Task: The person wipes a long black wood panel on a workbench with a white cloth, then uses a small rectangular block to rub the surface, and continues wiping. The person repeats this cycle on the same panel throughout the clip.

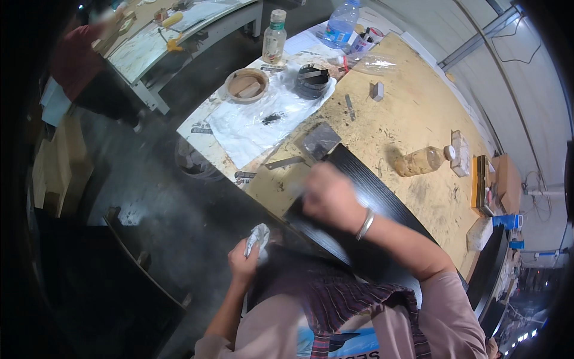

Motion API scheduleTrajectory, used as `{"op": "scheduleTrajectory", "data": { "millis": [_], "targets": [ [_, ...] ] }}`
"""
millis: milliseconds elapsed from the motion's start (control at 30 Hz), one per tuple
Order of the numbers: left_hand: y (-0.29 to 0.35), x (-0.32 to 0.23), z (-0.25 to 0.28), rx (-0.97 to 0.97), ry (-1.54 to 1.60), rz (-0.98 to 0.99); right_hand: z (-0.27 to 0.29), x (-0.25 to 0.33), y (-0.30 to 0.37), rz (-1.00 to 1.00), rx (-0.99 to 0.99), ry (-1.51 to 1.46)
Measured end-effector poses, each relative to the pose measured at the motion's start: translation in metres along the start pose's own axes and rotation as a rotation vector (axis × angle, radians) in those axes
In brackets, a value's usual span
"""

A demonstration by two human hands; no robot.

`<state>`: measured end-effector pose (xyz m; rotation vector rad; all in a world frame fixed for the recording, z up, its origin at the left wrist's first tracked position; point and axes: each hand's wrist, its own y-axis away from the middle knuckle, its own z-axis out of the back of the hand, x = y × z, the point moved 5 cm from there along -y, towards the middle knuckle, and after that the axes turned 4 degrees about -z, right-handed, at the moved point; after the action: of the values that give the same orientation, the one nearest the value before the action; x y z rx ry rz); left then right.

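Note:
My left hand [241,263] is closed round a crumpled white cloth or tissue [258,238], held low beside the table's near edge. My right hand [330,194], with a silvery bangle at its wrist, is closed over the far end of a long black board [382,197] with fine lines along it. Motion blurs its fingers, and what they hold, if anything, cannot be made out. Just beyond the board's end rests a dark grey square pad [321,141]. A thin metal scraper blade [286,162] lies left of my right hand.
On white sheeting stand a round wooden bowl [246,85], a black-stained tub [312,81] and a bottle [274,39]. A clear bottle of yellowish liquid [421,161] lies on the tan table [412,113]. A small grey block [377,91] sits farther back. Another person [86,63] stands at a far-left bench.

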<state>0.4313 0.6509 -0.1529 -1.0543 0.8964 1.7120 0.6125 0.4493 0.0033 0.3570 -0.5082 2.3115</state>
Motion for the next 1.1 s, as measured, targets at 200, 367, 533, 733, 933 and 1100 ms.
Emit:
{"op": "scheduleTrajectory", "data": {
  "millis": [200, 367, 533, 733, 933, 1100],
  "targets": [
    [0.000, 0.002, 0.007, -0.054, 0.029, -0.026, -0.011, -0.024, -0.012, -0.003, 0.027, 0.062],
    [0.002, 0.005, 0.020, -0.072, 0.008, -0.018, 0.041, -0.159, -0.034, -0.416, -0.231, 0.361],
    [-0.034, -0.140, 0.049, 0.431, -0.430, -0.271, 0.046, -0.127, -0.005, -0.501, -0.426, 0.237],
    [-0.001, -0.355, 0.063, 0.651, -1.039, -0.902, 0.044, -0.090, 0.019, -0.516, -0.558, 0.063],
    [0.005, -0.406, 0.040, 0.556, -0.919, -1.157, 0.054, -0.085, 0.039, -0.556, -0.608, 0.028],
    [0.006, -0.416, 0.016, 0.643, -0.779, -1.179, 0.068, -0.092, 0.069, -0.556, -0.676, 0.100]
  ]
}}
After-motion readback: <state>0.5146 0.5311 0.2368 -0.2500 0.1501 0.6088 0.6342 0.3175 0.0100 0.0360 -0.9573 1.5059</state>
